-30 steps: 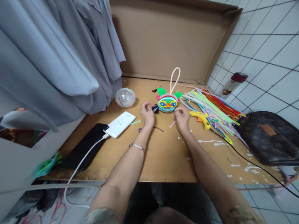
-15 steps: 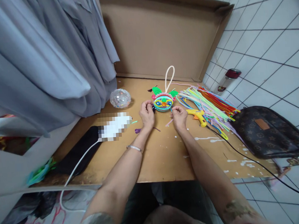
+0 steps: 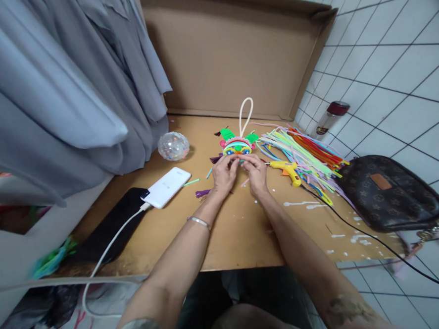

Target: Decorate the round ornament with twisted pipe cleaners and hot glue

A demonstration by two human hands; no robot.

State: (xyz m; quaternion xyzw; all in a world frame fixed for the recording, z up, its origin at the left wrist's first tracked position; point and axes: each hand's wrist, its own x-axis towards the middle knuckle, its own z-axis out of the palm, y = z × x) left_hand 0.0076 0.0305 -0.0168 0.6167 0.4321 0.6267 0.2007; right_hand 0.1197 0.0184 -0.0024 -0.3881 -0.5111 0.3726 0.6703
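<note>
So it's a scuffed wooden tabletop [image 3: 242,242], clock centred on its middle, 12 at the back. At 12 sits a colourful lion-head ornament [image 3: 237,146]. Around 2 there's a messy heap of pipe cleaners [image 3: 308,151], with a yellow glue gun [image 3: 289,171] just beside it. Brown monogram bag [image 3: 392,193] at 3, white drips [image 3: 307,205] from 3 to 4. Flat black case-like thing [image 3: 111,223] at 9, purple tassel [image 3: 203,193] closer in, clear speckled ball [image 3: 174,146] between 10 and 11.
</note>
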